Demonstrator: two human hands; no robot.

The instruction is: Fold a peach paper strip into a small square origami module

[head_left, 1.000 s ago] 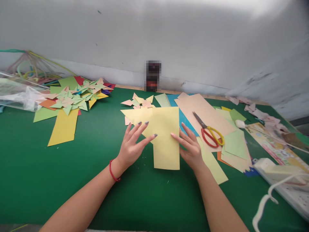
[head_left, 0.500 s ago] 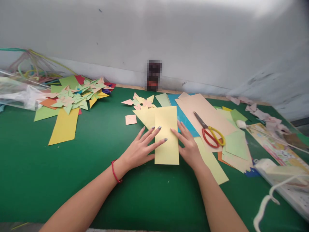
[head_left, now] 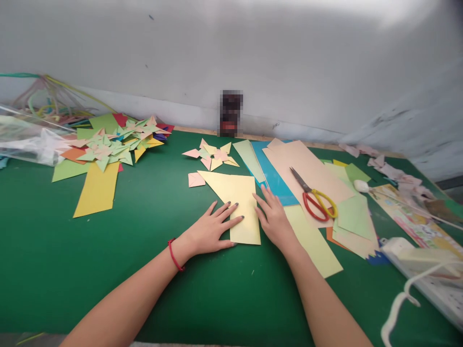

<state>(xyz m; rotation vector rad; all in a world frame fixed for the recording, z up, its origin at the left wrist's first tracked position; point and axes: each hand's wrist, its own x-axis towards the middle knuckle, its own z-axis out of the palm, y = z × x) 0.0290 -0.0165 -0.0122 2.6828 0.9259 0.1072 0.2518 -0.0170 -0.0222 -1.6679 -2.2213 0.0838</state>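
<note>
A pale yellow sheet of paper (head_left: pixel 245 193) lies on the green table, its upper left side running out to a slanted point. My left hand (head_left: pixel 214 229) rests on its left edge, fingers spread flat across the paper. At the right edge, my right hand (head_left: pixel 271 214) touches the sheet with its fingers stretched out. Just beyond the sheet's pointed corner is a small folded pink paper square (head_left: pixel 196 180). Farther back lie folded pink and yellow paper stars (head_left: pixel 213 154).
Scissors (head_left: pixel 314 197) with red and yellow handles lie on pink paper (head_left: pixel 307 168) at right. A pile of folded paper stars (head_left: pixel 108 147) and a yellow strip (head_left: pixel 96 188) are at left. A white power strip (head_left: pixel 427 274) with a cable sits at the right edge.
The top of the yellow sheet has come down toward me, and its slanted corner now shows fully at left. Both hands have shifted slightly, the right one leftward.
</note>
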